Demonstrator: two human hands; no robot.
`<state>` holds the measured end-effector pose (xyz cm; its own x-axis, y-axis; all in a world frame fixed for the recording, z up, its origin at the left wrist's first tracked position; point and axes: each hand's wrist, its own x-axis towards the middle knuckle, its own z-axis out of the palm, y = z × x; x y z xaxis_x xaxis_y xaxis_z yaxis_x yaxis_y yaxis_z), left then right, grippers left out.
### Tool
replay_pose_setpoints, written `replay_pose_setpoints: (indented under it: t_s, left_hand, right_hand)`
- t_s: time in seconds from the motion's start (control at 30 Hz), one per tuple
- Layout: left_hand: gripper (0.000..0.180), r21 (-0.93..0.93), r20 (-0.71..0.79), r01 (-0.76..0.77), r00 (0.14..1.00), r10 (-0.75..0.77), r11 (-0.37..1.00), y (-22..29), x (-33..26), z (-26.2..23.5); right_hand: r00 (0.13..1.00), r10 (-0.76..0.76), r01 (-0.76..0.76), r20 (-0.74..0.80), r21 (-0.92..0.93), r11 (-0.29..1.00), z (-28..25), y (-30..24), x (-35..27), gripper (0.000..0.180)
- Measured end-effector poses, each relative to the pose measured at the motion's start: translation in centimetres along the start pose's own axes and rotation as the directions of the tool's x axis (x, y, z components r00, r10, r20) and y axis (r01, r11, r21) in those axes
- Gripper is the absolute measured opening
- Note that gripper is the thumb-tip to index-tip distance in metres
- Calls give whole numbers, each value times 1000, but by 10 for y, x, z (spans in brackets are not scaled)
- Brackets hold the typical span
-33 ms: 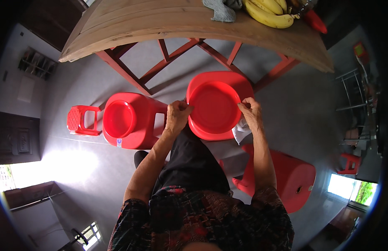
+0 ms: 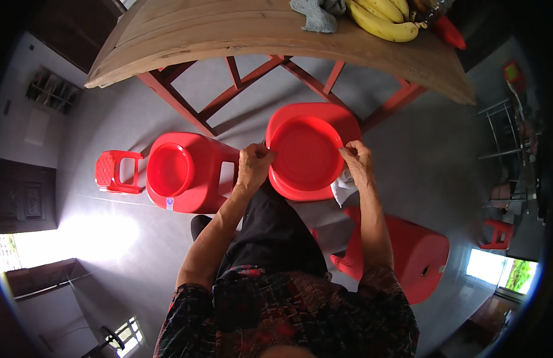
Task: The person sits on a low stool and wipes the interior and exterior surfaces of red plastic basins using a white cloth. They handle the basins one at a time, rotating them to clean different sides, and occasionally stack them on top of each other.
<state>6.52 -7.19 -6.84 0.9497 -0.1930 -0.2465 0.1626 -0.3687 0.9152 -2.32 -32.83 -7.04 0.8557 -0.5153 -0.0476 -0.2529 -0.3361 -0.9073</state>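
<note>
A round red plastic basin (image 2: 306, 153) sits on top of a red plastic stool (image 2: 314, 110) in front of me. At its left rim, my left hand (image 2: 253, 166) has its fingers pinched closed on the edge. My right hand (image 2: 359, 162) grips the opposite rim between thumb and fingers. A white cloth (image 2: 343, 190) hangs at the stool's right front edge, partly covered by my right hand. What lies beneath the basin is hidden.
On the left, another red stool (image 2: 199, 156) bears a smaller red bowl (image 2: 169, 170), beside a small red stool (image 2: 130, 172). A red stool (image 2: 407, 253) lies tipped at lower right. The wooden table (image 2: 228, 36) ahead holds bananas (image 2: 383, 27) and a grey cloth (image 2: 318, 17).
</note>
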Motion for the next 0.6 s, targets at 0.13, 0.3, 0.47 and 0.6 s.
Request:
replay_pose_setpoints:
  t_s: [0.13, 0.3, 0.47, 0.6]
  left_hand:
    - [25, -19, -36, -55, 998, 55, 998, -9, 2, 7]
    - [24, 72, -45, -50, 998, 54, 996, -2, -3, 4]
    - [19, 86, -99, -243, 963, 251, 966, 9, -9, 8]
    - [25, -9, -43, -242, 970, 241, 970, 39, -16, 0]
  right_hand:
    - [997, -15, 11, -78, -48, 999, 6, 2, -3, 18]
    - [991, -29, 1, -127, -218, 976, 9, -8, -7, 18]
    - [987, -40, 6, -155, -214, 977, 8, 1, -4, 18]
    - [990, -56, 50, -131, -45, 998, 2, -20, -9, 16]
